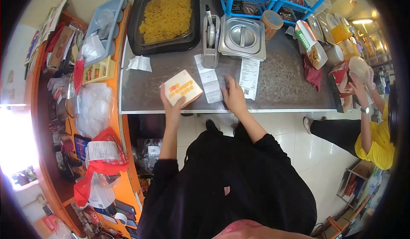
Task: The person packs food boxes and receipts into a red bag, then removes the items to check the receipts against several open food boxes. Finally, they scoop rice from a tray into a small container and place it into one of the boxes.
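Note:
My left hand [173, 106] grips a small white cardboard box [183, 87] with orange lettering, held slightly tilted near the counter's front edge. Just right of it, a long printed receipt [212, 87] runs down from a grey tape dispenser [211, 42]. My right hand [235, 97] is over the counter between that receipt and a second one [249, 79], fingers apart and holding nothing. The second receipt's top end meets a lidded steel container [242, 38]. A crumpled white paper [140, 63] lies left of the box.
A black tray [136, 42] of yellow food stands at the back left, blue baskets [252, 0] at the back right. An orange side counter [121, 153] holds bags and phones. On the right, a co-worker in a yellow shirt [378, 140] handles a round container [359, 68].

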A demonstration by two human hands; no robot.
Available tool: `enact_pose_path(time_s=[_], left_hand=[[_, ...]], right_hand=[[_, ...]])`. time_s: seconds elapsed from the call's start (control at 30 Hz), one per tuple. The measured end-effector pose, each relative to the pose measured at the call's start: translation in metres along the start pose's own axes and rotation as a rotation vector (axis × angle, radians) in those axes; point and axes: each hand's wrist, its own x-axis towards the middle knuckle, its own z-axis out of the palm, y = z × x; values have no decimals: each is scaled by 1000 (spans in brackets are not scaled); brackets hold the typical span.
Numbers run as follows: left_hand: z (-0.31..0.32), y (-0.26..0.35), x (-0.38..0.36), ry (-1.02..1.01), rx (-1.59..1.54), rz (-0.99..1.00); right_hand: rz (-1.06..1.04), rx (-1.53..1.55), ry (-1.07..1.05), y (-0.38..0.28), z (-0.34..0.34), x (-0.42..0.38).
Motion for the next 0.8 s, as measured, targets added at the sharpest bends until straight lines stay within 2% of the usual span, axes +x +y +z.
enact_pose_path(time_s=[0.1, 0.2, 0.3, 0.4, 0.47, 0.57, 0.67, 0.7, 0.8], left_hand=[[-5, -26, 28, -63, 605, 175], [2, -20, 23, 149, 931, 327], [17, -9, 13, 287, 974, 443], [18, -38, -10, 109, 777, 592], [37, -33, -34, -195, 580, 81], [43, -62, -35, -41, 737, 348], [36, -73, -32, -159, 938, 469], [35, -73, -32, -175, 936, 454], [34, -74, -31, -195, 851, 395]], right_hand=[[-16, -124, 14, -6, 26, 9], [64, -10, 10, -10, 40, 16], [297, 322, -69, -5, 39, 22], [264, 490, -128, 15, 36, 27], [306, 456, -95, 11, 33, 31], [355, 457, -86, -6, 31, 35], [278, 431, -67, -3, 47, 38], [234, 414, -55, -4, 49, 39], [280, 466, -128, 0, 38, 40]])
